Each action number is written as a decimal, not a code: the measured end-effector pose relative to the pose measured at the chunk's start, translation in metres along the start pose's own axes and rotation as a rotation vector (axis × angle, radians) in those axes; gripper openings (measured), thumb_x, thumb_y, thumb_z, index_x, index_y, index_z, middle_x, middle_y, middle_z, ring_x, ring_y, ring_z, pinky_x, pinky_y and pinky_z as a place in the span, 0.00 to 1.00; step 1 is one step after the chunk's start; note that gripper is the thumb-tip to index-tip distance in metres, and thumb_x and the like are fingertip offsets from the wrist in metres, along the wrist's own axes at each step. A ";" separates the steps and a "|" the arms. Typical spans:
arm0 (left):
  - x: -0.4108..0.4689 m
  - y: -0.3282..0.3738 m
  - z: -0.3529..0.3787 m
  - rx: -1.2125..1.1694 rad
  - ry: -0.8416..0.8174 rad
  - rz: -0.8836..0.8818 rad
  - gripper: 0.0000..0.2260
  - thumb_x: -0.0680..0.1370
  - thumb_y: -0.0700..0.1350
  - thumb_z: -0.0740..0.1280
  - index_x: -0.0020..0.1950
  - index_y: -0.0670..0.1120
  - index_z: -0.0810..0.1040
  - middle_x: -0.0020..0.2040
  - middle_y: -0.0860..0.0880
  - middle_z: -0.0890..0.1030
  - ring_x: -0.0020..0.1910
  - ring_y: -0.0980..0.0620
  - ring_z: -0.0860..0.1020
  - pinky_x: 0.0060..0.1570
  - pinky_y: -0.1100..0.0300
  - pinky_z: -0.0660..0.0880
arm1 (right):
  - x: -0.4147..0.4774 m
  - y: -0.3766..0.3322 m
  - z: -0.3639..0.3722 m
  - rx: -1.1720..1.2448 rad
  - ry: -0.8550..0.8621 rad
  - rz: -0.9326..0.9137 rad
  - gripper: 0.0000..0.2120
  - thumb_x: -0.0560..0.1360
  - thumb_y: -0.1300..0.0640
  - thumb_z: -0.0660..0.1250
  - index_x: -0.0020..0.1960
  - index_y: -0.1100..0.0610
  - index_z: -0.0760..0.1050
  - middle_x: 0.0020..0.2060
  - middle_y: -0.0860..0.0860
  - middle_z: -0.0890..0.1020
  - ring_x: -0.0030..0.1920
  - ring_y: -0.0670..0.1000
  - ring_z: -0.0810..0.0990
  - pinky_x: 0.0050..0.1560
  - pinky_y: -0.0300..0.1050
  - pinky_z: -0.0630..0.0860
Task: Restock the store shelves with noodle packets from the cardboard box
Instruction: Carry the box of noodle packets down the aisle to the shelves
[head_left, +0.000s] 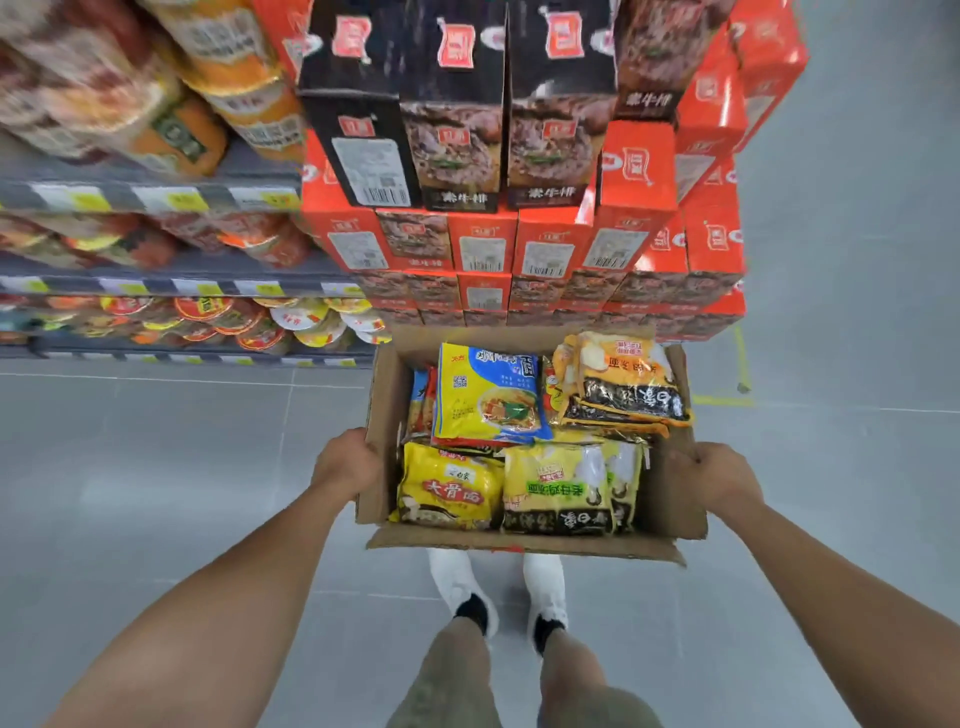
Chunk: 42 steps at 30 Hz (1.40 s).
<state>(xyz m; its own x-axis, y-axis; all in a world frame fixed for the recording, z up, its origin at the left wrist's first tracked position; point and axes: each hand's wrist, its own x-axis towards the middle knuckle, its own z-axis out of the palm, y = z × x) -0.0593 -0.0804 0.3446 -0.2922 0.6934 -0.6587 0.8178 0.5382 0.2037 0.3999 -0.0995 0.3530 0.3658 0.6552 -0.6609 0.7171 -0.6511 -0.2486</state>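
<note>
A: Where's the stock?
B: All in the cardboard box (670, 499). Noodle packets fill it: blue packet (488, 395) on top by the far edge, yellow packet (447, 488) in the near-left corner. Box looks carried, just over my shoes (457, 582).
A: Hands?
B: Left hand (345, 462) grips the box's left wall, right hand (719, 478) its right wall. Nothing else in either.
A: Shelves (156, 197)?
B: On my left, w/ bowl noodles. Red cartons (545, 244) stacked dead ahead.
A: OK, imo hold it level & grip low; the walls look soft and the load's heavy. Set it down near the shelves' bottom edge, w/ room for your feet, then unload.
</note>
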 end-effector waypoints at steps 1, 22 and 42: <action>-0.016 0.002 -0.015 -0.009 0.004 0.007 0.09 0.78 0.42 0.58 0.50 0.47 0.78 0.49 0.41 0.83 0.44 0.38 0.82 0.46 0.48 0.83 | -0.012 -0.005 -0.014 -0.013 0.003 -0.022 0.20 0.79 0.45 0.63 0.32 0.54 0.73 0.38 0.57 0.82 0.43 0.61 0.80 0.40 0.46 0.72; -0.230 -0.156 -0.072 -0.353 0.183 -0.402 0.08 0.78 0.42 0.61 0.54 0.44 0.78 0.49 0.41 0.82 0.42 0.41 0.84 0.29 0.58 0.78 | -0.112 -0.204 -0.033 -0.601 -0.067 -0.725 0.28 0.82 0.39 0.53 0.31 0.55 0.71 0.29 0.53 0.75 0.37 0.58 0.79 0.29 0.44 0.65; -0.357 -0.447 -0.045 -0.672 0.339 -0.815 0.10 0.82 0.47 0.59 0.55 0.43 0.76 0.49 0.42 0.80 0.38 0.43 0.83 0.32 0.53 0.83 | -0.344 -0.425 0.200 -0.929 -0.156 -1.165 0.22 0.84 0.44 0.54 0.38 0.54 0.72 0.40 0.52 0.80 0.41 0.54 0.78 0.40 0.45 0.71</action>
<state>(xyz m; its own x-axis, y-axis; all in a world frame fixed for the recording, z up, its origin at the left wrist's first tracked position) -0.3423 -0.5468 0.5210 -0.8247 0.0536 -0.5630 -0.0864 0.9719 0.2191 -0.1493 -0.1252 0.5440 -0.6829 0.5364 -0.4959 0.6875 0.7014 -0.1881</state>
